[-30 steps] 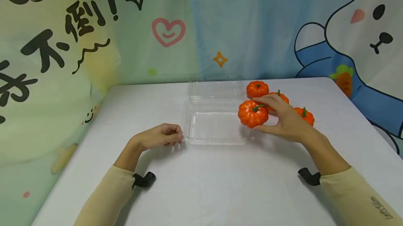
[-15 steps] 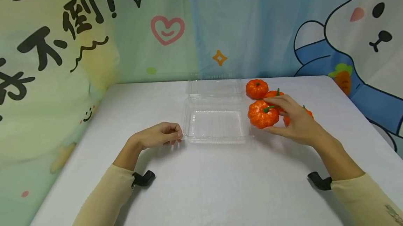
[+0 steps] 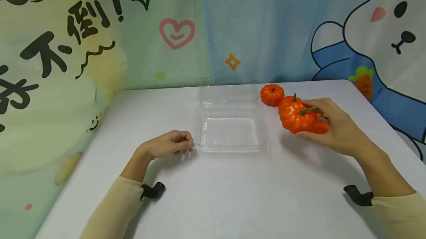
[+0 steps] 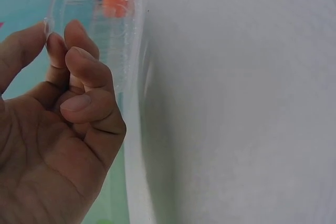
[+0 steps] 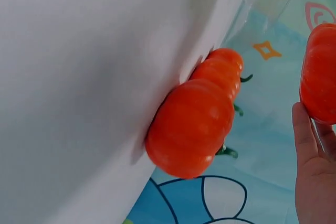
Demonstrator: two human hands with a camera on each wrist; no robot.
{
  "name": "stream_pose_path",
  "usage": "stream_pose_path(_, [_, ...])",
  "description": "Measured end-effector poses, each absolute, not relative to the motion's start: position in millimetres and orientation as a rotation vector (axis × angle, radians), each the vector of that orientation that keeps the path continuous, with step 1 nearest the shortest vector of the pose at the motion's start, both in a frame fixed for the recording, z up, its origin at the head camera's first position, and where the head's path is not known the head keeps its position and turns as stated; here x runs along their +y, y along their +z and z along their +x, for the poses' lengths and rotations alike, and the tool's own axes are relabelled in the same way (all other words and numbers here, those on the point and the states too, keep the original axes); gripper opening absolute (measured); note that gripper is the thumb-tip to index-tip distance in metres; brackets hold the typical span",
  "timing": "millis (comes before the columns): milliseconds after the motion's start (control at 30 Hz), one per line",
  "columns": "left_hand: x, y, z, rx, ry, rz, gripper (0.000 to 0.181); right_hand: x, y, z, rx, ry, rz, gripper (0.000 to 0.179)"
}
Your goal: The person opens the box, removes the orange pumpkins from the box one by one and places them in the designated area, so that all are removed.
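In the head view my right hand (image 3: 344, 131) grips a small orange toy pumpkin (image 3: 294, 118) with a green stem, raised off the white table. The right wrist view shows this pumpkin (image 5: 321, 77) at its right edge, against the fingers. Behind it, partly covered, a second pumpkin (image 3: 287, 101) and a third pumpkin (image 3: 322, 128) rest on the table. Farther back sits another pumpkin (image 3: 272, 94). My left hand (image 3: 171, 143) pinches the near left corner of an opened clear plastic box (image 3: 229, 148) between thumb and forefinger; its other fingers are loosely curled.
The box's lid (image 3: 229, 94) lies folded back towards the table's far edge. A printed cloth backdrop (image 3: 253, 28) hangs just behind the table (image 3: 233, 194). Each wrist carries a black camera mount (image 3: 153, 190) near the sleeve.
My right hand has carried its pumpkin to the right, away from the box, until it overlaps the other pumpkins in the head view. My left hand has stayed at the box corner.
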State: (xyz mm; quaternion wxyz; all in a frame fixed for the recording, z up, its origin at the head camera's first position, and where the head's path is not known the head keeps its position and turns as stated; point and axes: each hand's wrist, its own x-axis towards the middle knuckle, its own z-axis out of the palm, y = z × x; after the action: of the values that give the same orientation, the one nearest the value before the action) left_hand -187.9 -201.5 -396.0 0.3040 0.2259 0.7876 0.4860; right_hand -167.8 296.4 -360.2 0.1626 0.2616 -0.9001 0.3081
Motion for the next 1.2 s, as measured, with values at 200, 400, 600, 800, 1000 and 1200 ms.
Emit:
stream_pose_path(200, [-200, -395, -187, 2.087, 1.290, 0.618, 0.018, 307, -359, -163, -2.600, 0.906, 0.688, 0.092])
stream_pose_path(400, [-201, -394, -187, 2.092, 1.288, 0.606, 0.016, 318, -361, -159, -2.605, 0.880, 0.649, 0.093])
stream_pose_path(600, [-203, -394, -186, 2.096, 1.282, 0.603, 0.017, 328, -361, -154, -2.599, 0.870, 0.624, 0.095])
stream_pose_path(800, [-203, -394, -186, 2.092, 1.285, 0.600, 0.016, 336, -364, -150, -2.613, 0.857, 0.569, 0.095])
stream_pose_path(1000, [-202, -395, -186, 2.087, 1.291, 0.612, 0.017, 342, -364, -145, -2.639, 0.850, 0.501, 0.093])
stream_pose_path(1200, [-201, -394, -186, 2.082, 1.294, 0.610, 0.017, 350, -365, -140, -2.682, 0.873, 0.416, 0.091])
